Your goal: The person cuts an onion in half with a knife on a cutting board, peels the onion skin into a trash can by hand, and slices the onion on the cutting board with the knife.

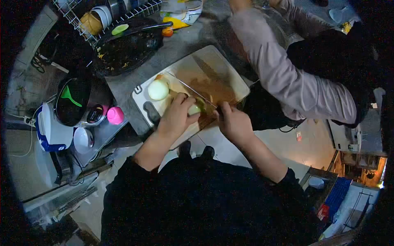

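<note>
A knife is gripped by its dark handle in my right hand, its blade slanting up and left over the cutting board. My left hand curls its fingers around a pale onion piece on the board, close beside the blade. Up and left of that hand sits a whole peeled onion, with a brownish scrap near its top. The board lies tilted at the counter corner, with a dark handle slot at its left end. My fingers partly hide the onion piece.
A co-worker's sleeve reaches in at the upper right, near the board. Beyond the board sits a dark pan with food bits. Dish rack stands behind it. At left are a pot, a pink cup and a white bowl.
</note>
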`<state>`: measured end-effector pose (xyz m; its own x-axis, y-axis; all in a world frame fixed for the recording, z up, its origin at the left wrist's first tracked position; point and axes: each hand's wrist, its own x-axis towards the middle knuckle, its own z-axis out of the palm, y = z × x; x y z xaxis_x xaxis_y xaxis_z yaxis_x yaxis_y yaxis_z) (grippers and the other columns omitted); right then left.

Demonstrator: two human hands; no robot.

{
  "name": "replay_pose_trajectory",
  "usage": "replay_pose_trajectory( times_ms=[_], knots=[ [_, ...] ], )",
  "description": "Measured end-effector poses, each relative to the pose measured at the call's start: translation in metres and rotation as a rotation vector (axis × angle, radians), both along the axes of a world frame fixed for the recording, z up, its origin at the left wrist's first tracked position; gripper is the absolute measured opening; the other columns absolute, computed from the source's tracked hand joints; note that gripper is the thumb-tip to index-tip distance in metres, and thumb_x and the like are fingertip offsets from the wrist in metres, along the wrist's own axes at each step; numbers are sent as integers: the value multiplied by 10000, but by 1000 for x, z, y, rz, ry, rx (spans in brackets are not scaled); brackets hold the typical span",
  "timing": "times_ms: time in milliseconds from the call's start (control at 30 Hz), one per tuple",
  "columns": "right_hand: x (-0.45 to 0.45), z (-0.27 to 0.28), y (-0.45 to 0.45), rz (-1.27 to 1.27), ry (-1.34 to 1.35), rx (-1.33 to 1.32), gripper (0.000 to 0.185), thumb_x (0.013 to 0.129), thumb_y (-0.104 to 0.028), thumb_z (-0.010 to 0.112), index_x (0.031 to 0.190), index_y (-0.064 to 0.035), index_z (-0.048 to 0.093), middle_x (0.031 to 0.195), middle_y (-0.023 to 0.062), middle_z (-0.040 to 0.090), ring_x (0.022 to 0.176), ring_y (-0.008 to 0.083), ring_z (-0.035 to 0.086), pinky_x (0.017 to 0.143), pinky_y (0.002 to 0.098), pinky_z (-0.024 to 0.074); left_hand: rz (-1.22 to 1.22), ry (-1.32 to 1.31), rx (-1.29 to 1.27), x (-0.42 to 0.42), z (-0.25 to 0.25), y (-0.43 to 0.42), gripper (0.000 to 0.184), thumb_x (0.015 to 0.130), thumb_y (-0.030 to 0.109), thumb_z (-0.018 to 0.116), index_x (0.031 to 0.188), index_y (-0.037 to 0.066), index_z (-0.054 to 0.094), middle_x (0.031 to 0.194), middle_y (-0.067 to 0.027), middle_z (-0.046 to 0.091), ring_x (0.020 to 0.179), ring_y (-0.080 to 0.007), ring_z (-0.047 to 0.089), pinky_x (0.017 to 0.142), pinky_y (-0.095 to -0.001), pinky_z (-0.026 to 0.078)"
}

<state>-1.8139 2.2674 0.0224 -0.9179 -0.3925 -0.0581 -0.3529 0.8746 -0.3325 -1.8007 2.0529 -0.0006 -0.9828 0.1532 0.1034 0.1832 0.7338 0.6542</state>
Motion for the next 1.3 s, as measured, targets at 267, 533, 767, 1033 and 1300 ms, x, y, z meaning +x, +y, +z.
replay_pose_trajectory(
  times_ms=[267, 533, 767, 1033, 1300],
  knots=[
    [-54, -42, 4, 71, 381, -505, 332, 900, -193, 561, 1205, -73, 514, 891, 197, 642, 811, 394, 629, 730, 444, 517, -70, -11, -129, -12, 24, -30, 419, 779, 163, 707, 1156, 47, 566, 1161, -187, 514, 1090, -381, 531, 932, -436, 456],
    [-43, -45, -44, 57, -141, -94, 273, 874, -214, 590, 1091, -48, 607, 1003, 234, 629, 909, 366, 623, 793, 435, 511, -44, 122, -71, 7, 21, -28, 392, 806, 115, 690, 1173, 40, 575, 1237, -183, 514, 1146, -391, 512, 983, -436, 427],
    [-33, -64, -8, 15, 49, -229, 363, 791, -240, 715, 1052, 3, 648, 992, 218, 664, 904, 304, 654, 779, 402, 523, -171, 96, -62, 0, 14, -30, 416, 813, 142, 707, 1195, 44, 576, 1239, -180, 531, 1154, -389, 518, 991, -435, 429],
    [160, -47, 218, -794, -323, -322, 192, 788, -142, 671, 849, 34, 625, 706, 126, 618, 610, 209, 589, 597, 350, 489, -254, 89, -32, -17, 0, -27, 403, 820, 172, 708, 1171, 25, 573, 1197, -173, 535, 1082, -387, 538, 912, -451, 455],
    [254, -92, 315, -956, -167, 62, 240, 838, -188, 604, 1008, -23, 643, 883, 249, 655, 810, 393, 649, 682, 430, 512, -214, 89, -116, -23, -2, -16, 435, 790, 236, 745, 1144, 23, 610, 1213, -206, 552, 1109, -392, 545, 934, -435, 468]
  ],
)
